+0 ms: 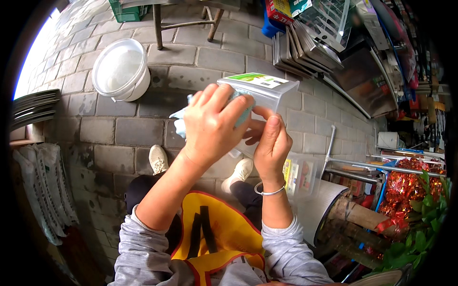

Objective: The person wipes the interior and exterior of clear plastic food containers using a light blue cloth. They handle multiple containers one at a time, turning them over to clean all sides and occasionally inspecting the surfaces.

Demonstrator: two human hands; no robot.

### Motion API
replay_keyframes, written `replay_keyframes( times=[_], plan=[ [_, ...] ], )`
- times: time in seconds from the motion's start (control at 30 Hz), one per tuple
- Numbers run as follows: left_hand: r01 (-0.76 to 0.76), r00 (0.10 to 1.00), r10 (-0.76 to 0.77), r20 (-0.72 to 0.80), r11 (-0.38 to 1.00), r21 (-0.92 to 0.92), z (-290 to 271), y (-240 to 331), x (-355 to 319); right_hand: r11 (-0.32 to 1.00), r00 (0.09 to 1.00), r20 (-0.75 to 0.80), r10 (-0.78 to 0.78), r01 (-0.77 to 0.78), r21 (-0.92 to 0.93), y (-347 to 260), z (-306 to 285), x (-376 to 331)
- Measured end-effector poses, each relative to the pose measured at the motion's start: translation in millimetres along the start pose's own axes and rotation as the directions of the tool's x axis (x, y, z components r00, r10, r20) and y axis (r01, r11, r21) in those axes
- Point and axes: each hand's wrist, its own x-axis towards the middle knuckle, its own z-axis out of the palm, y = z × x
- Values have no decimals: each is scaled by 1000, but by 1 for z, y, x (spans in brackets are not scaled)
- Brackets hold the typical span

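Observation:
A clear plastic container (272,93) with a green and white label is held up in front of me. My right hand (271,143) grips it from below, thumb up against its side; a silver bangle sits on that wrist. My left hand (212,125) presses a light blue cloth (180,121) against the container's side, fingers curled over it. Below the hands I see my white shoes and a yellow apron over grey sleeves.
A white bucket (120,69) stands on the grey paving bricks at upper left. Stacked metal trays (305,47) lean at the top right. Another clear container (299,175) sits on a stack to my right, with red wrapped goods (410,183) and green leaves beyond. Stool legs (158,26) stand at the top.

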Motion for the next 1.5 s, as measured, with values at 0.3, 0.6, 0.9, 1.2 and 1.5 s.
replay_keyframes(
  times=[0.3, 0.6, 0.9, 1.2, 1.5],
  plan=[
    [52, 995, -60, 77, 994, 100, -6, 2, 5, 992, 997, 12, 75, -75, 97, 7, -8, 2],
    [231, 881, -414, -231, 800, -553, -22, -27, 26, 903, 964, -76, 256, -211, 373, 4, -20, 16],
    [7, 1000, -8, -10, 997, -74, 11, 3, 15, 909, 970, 3, 244, -230, 349, 8, -5, 11],
    [-114, 919, 212, 334, 951, -288, -3, 13, -20, 830, 915, -84, 394, -315, 460, 31, -23, 22],
    [636, 702, -616, 357, 317, -703, -45, -37, 8, 881, 970, -67, 233, -181, 437, 22, -46, 34]
  ],
)
